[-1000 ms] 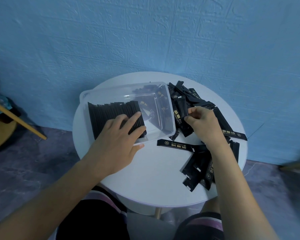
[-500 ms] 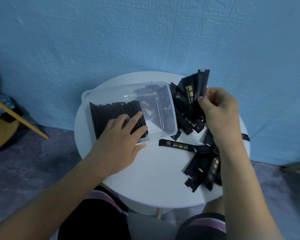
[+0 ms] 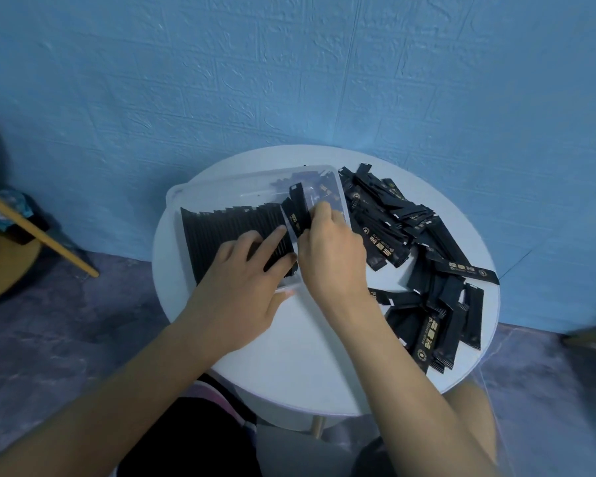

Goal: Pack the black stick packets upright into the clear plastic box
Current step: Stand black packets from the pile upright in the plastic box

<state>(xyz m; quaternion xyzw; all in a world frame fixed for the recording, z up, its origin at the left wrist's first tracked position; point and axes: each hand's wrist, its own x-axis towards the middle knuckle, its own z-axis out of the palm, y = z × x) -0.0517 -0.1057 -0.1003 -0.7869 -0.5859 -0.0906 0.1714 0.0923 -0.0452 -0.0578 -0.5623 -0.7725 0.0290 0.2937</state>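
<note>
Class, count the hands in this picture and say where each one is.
2. The left hand rests on the packed row inside the clear box; the right hand pinches a few packets at that row's right end.

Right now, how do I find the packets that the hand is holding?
Look at the round white table, then the clear box on its left side. At the right end of the packed row, the right hand pinches a small bundle. It alone sticks up above the row, tilted, gold print showing.

Black gold-printed packets (image 3: 382,242), clear box (image 3: 241,180), white table (image 3: 307,356), blue brick-textured wall (image 3: 289,80)
</note>
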